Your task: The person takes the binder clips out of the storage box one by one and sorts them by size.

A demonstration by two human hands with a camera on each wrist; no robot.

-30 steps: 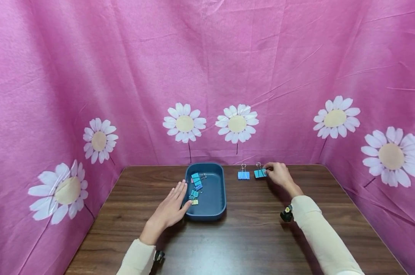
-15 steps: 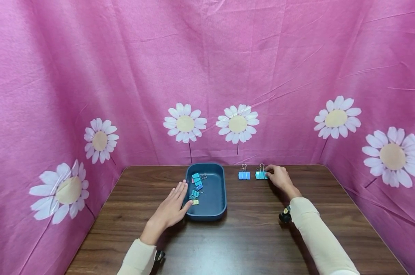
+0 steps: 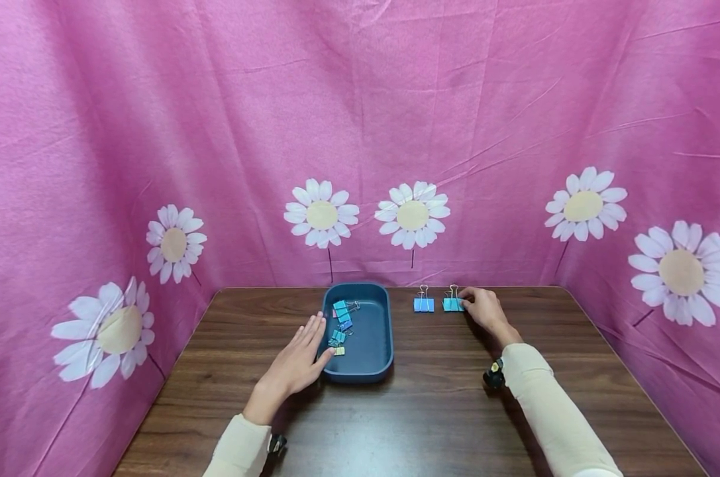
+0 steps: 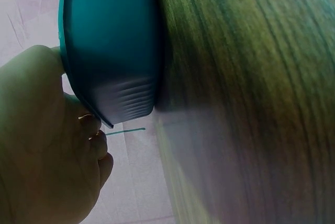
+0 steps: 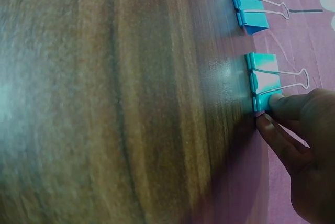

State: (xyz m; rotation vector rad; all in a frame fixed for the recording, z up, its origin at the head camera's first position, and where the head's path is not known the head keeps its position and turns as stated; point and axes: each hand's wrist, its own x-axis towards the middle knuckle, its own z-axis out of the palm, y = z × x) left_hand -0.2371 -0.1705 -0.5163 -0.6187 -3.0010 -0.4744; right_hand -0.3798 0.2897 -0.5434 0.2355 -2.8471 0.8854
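Note:
A teal binder clip stands on the table near its back edge, wire handles up. My right hand pinches it at its right end; in the right wrist view the thumb lies against the clip's face. To its left, a small gap away, a blue binder clip stands in line with it. My left hand rests with straight fingers along the left rim of a dark blue tray. Inside the tray's left side lie several smaller binder clips, among them a teal one and a yellow one.
The brown wooden table ends at the back against a pink cloth with daisies, which also hangs on both sides. The tray stands left of the two upright clips, with bare wood between.
The teal clip in my right hand has turned slightly, from tilted to level with the blue clip. My left hand has kept its place on the tray.

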